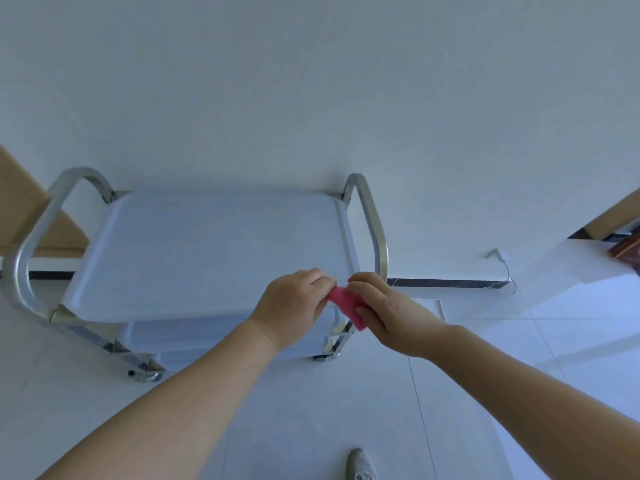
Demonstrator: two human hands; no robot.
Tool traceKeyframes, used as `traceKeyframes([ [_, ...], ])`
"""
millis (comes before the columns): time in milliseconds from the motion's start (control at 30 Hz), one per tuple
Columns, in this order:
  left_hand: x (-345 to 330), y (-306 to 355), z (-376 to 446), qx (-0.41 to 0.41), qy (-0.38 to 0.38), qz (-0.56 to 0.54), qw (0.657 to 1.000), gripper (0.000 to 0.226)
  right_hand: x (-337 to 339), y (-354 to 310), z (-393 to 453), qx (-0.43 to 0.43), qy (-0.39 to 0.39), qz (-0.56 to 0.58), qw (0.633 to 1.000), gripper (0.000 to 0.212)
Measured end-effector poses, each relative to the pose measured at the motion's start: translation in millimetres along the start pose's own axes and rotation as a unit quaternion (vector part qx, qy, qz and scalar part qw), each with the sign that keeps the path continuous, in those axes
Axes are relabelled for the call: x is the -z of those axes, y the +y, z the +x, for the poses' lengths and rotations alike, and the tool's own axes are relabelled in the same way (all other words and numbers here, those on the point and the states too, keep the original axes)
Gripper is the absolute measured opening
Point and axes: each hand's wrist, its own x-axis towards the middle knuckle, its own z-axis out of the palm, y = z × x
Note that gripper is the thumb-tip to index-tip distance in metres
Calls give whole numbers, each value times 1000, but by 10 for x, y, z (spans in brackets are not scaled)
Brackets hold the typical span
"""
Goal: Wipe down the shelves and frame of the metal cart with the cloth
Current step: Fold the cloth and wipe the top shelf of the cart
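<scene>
A metal cart stands against the wall, its flat top shelf point(207, 251) pale and bare, with a curved steel handle at the left point(31, 244) and another at the right point(372, 223). A lower shelf point(194, 341) shows under the front edge. A pink cloth point(346, 304) is held over the cart's front right corner. My left hand point(294, 303) pinches its left end and my right hand point(384, 306) grips its right side. Most of the cloth is hidden by the fingers.
The cart's wheels point(147, 374) rest on a white tiled floor. A white wall rises behind. A thin cable point(507, 271) hangs from the wall at the right. A doorway with dark wood point(627, 247) is far right. My shoe point(360, 465) shows at the bottom.
</scene>
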Motion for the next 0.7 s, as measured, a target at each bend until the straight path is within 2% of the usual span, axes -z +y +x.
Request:
traceKeyframes([
  [67,46,17,37,-4,-3,-7,1000,11,12,-72,-74,-25,1,-11,1000,36],
  [200,41,41,149,-8,-19,-16,1000,11,-46,-125,-163,-83,0,-87,993,67],
  [333,-144,-17,348,9,-63,-29,998,15,-107,79,-117,-155,49,-61,985,39],
  [500,-663,-122,692,59,-168,-44,983,17,-127,821,-107,-269,49,-3,962,25],
  [700,-1417,-191,1145,149,-214,-76,962,10,-325,1732,7,-372,55,1,927,13],
])
